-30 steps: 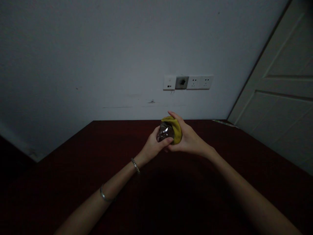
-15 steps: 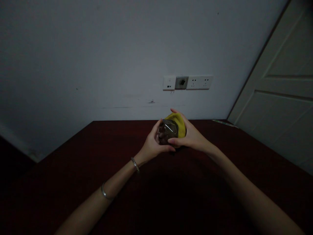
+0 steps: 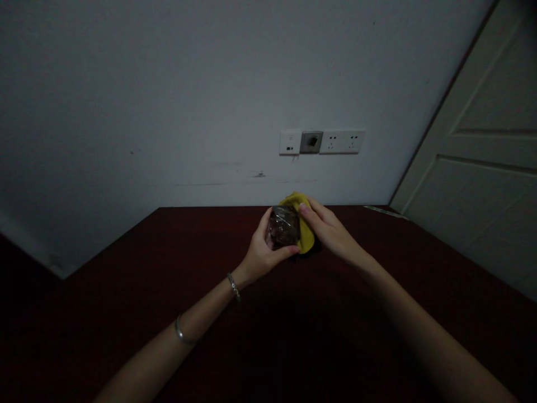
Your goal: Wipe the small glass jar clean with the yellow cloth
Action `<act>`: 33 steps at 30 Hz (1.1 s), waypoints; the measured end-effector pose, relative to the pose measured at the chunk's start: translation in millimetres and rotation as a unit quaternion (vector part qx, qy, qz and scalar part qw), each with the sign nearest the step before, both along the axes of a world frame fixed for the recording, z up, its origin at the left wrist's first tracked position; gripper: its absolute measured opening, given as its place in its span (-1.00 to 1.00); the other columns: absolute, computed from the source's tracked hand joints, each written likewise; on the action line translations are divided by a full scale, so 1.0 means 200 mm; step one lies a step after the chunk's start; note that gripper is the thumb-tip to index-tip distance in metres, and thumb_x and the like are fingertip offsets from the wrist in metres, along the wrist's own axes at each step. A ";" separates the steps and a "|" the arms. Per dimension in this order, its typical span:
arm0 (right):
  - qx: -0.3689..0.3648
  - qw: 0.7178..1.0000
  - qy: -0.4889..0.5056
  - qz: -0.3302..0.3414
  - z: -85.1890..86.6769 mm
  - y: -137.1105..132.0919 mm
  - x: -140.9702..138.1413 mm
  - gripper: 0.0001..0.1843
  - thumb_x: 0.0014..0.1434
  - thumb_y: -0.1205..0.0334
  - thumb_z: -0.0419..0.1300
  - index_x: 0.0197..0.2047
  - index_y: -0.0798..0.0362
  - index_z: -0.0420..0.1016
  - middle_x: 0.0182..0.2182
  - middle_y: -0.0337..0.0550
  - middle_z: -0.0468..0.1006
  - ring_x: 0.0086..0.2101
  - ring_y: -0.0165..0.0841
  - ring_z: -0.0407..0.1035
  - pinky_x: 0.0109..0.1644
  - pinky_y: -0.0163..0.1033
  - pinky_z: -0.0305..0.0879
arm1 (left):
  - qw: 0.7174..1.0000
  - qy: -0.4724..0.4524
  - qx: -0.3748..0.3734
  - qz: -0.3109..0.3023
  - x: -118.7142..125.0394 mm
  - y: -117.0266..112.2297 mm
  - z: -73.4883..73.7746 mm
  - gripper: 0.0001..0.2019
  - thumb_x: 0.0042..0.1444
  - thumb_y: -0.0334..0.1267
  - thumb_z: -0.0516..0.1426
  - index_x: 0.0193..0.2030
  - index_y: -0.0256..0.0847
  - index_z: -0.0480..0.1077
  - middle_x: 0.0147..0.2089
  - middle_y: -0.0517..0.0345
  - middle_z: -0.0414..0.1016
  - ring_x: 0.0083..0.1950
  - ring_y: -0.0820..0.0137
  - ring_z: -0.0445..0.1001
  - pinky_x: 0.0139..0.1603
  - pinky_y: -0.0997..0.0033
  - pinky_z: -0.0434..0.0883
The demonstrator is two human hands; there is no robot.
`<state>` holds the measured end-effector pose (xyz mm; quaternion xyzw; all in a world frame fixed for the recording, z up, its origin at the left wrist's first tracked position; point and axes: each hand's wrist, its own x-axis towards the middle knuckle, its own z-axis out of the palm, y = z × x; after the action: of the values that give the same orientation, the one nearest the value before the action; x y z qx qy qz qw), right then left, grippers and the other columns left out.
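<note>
My left hand (image 3: 264,249) is closed around a clear, shiny vessel (image 3: 284,225) that looks like a glass, its thumb along the near side. Bright reflections show on the vessel, and the dark table shows through it. A yellow cloth (image 3: 308,239) covers the vessel's right side. My right hand (image 3: 329,228) grips this cloth, thumb on top, pressing it against the vessel near the rim. The right fingers behind the cloth are partly hidden. Both hands are held above the dark red table (image 3: 201,240).
Behind the table rises a pale wall (image 3: 188,101) with a row of sockets (image 3: 342,142) and a grey switch plate (image 3: 311,142). A white panelled door (image 3: 482,157) stands at the right. A thin printed strip (image 3: 386,212) lies at the table's back right edge.
My right thumb has moved from the vessel's near side up onto the cloth at its upper right. The vessel has turned and shifted slightly left; my left hand still holds it.
</note>
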<state>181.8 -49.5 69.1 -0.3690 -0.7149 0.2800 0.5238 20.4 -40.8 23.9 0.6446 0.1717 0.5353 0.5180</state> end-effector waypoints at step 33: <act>0.268 0.947 -0.174 -0.009 0.05 -0.09 0.01 -0.60 0.16 0.19 0.19 0.09 -0.05 0.40 0.04 -0.11 0.49 0.10 -0.20 0.32 0.18 0.06 0.27 | 1.000 0.007 0.015 -0.019 0.01 -0.02 -0.03 -0.07 -0.21 -0.29 0.37 0.28 -0.19 -0.01 0.30 -0.17 0.15 0.29 0.08 0.19 0.29 0.04 0.20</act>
<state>183.2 -67.1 78.7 -0.2643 -0.8405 0.0047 0.4729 22.9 -44.9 18.8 0.6593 0.1553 0.5229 0.5175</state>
